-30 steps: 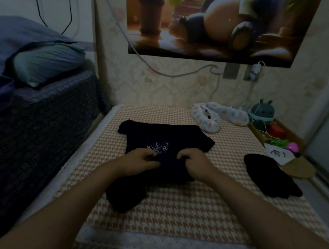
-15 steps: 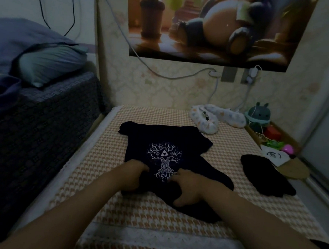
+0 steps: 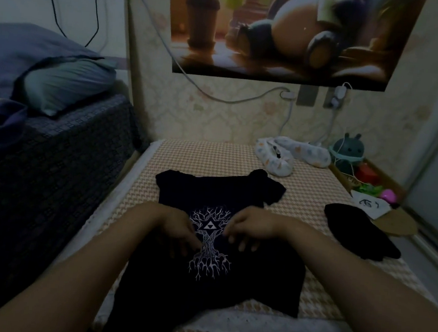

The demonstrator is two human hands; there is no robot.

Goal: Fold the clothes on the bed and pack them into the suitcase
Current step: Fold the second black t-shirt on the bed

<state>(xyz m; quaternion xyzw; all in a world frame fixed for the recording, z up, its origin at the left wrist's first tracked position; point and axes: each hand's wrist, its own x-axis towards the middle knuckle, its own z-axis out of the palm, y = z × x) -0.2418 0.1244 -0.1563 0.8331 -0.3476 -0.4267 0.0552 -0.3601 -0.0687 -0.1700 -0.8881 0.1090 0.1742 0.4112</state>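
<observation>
No legible words or numbers. The black T-shirt [image 3: 210, 191] bears a white tree-and-triangle emblem; a white card [image 3: 367, 207] at the right edge of the bed [image 3: 207, 159] has unreadable black scrawl

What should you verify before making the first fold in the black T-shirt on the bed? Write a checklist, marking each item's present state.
1. Black T-shirt lies on the bed with its tree print facing up: ok.
2. Both sleeves spread out: ok.
3. Lower hem straight: not ok, it lies uneven.
4. Left hand and right hand rest on the shirt: ok.
5. Other black garment lies apart: ok.
6. Suitcase ready: cannot tell, not in view.
</observation>
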